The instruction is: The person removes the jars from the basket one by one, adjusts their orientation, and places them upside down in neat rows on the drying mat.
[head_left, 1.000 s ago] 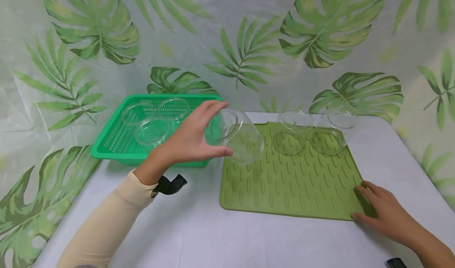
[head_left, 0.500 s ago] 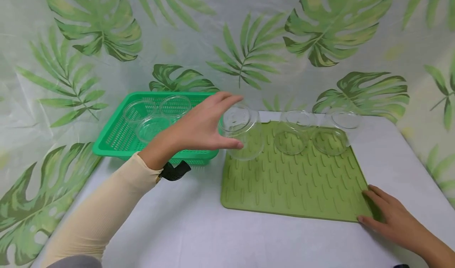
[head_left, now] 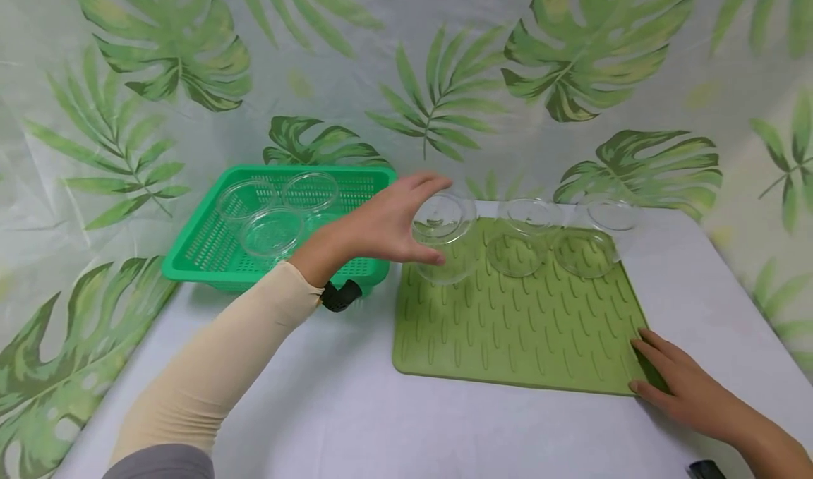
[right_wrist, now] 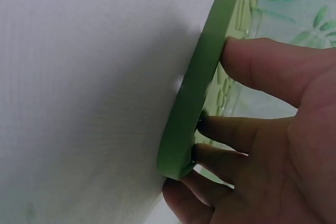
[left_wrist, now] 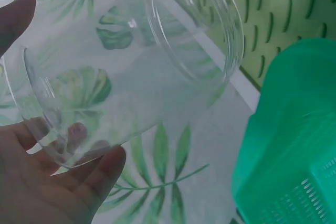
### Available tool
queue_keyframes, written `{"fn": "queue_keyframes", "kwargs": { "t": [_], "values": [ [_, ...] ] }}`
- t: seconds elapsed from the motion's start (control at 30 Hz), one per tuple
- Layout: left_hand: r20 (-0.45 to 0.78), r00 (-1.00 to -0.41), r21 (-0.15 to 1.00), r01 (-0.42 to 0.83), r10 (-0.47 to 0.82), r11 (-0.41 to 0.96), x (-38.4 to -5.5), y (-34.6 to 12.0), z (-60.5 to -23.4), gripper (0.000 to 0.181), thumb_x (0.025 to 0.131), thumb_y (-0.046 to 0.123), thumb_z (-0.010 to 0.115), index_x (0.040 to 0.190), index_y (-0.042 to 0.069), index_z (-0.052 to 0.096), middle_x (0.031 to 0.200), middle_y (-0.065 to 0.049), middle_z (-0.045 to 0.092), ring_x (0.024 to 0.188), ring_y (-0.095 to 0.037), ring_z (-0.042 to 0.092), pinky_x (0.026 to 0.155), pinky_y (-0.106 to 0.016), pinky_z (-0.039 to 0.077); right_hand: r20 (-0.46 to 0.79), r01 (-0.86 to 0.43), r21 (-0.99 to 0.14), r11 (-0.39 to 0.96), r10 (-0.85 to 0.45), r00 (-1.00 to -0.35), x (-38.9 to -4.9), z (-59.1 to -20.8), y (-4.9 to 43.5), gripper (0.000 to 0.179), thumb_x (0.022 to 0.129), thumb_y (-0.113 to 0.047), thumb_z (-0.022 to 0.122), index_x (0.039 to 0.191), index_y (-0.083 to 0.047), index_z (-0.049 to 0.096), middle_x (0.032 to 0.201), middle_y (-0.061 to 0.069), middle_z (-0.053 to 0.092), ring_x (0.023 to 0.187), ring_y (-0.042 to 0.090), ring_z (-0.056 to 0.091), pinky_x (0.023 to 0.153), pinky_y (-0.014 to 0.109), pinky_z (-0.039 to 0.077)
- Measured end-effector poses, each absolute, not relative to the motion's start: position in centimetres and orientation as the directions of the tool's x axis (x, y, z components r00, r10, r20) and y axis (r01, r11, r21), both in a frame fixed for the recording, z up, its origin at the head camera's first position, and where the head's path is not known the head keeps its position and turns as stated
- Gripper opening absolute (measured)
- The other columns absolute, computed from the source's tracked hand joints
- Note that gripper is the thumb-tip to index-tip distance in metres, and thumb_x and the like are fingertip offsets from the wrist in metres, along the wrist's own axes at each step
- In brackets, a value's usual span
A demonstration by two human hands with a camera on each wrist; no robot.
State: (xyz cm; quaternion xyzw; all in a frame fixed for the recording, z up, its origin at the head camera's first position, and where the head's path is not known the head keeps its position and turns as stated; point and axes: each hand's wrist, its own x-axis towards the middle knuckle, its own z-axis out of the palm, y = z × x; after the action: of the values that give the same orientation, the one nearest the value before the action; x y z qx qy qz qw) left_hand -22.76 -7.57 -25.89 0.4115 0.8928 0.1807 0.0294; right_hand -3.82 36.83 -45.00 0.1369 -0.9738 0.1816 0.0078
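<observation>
My left hand grips a clear cup over the back left of the green mat. Its narrower, ringed end points up; I cannot tell whether it touches the mat. In the left wrist view, the thumb and fingers lie on opposite sides of the clear wall. Farther right, a clear cup and another clear cup stand on the mat. My right hand rests at the mat's front right corner. Seen from the right wrist, its spread fingers touch the mat's thick edge.
Left of the mat sits a green slotted basket holding several clear cups. A white cloth covers the table. Behind hangs a leaf-patterned curtain.
My left hand has moved right with the cup, which has gone from tilted to upright over the mat. My right hand stays at the mat's corner.
</observation>
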Motion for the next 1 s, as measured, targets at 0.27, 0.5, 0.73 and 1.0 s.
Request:
{"fn": "queue_keyframes", "kwargs": {
  "t": [0.27,0.5,0.73,1.0],
  "values": [
    [0.080,-0.700,0.414,0.671,0.710,0.615,-24.2,-7.4,-27.9,0.107,0.075,0.053,0.081,0.158,0.017,0.024,0.161,-0.007,0.027,0.147,-0.025,0.035,0.115,-0.047,0.039,0.051,-0.247,-0.362,0.899,-0.246,-0.968,-3.9,-45.0,36.8,0.065,0.092,-0.016,0.068,0.140,0.016,0.039,0.147,0.041,0.031,0.147,0.053,0.014,0.092,-0.007,-0.011],
    [0.072,-0.734,0.473,0.622,0.676,0.625,-25.5,-6.9,-29.3,0.109,0.073,0.053,0.082,0.158,0.019,0.022,0.161,-0.006,0.028,0.146,-0.024,0.035,0.114,-0.049,0.039,0.045,-0.242,-0.379,0.893,-0.244,-0.969,-4.0,-45.2,36.9,0.065,0.092,-0.016,0.068,0.140,0.016,0.039,0.147,0.041,0.031,0.144,0.056,0.017,0.092,-0.007,-0.011],
    [0.060,-0.763,0.525,0.573,0.644,0.629,-26.4,-6.5,-30.3,0.110,0.076,0.051,0.081,0.160,0.020,0.018,0.165,-0.005,0.022,0.149,-0.025,0.031,0.115,-0.052,0.037,0.071,-0.255,-0.371,0.893,-0.247,-0.967,-3.8,-45.2,36.8,0.064,0.091,-0.014,0.069,0.139,0.016,0.040,0.145,0.040,0.033,0.145,0.055,0.017,0.093,-0.007,-0.010],
    [0.003,-0.771,0.592,0.515,0.637,0.620,-26.9,-5.7,-31.1,0.108,0.079,0.048,0.080,0.160,0.018,0.016,0.163,-0.007,0.023,0.146,-0.028,0.035,0.114,-0.052,0.039,0.079,-0.265,-0.364,0.893,-0.254,-0.964,-3.9,-45.4,36.9,0.064,0.091,-0.014,0.069,0.139,0.016,0.040,0.145,0.040,0.033,0.152,0.041,0.009,0.094,-0.007,-0.010]
  ]
}}
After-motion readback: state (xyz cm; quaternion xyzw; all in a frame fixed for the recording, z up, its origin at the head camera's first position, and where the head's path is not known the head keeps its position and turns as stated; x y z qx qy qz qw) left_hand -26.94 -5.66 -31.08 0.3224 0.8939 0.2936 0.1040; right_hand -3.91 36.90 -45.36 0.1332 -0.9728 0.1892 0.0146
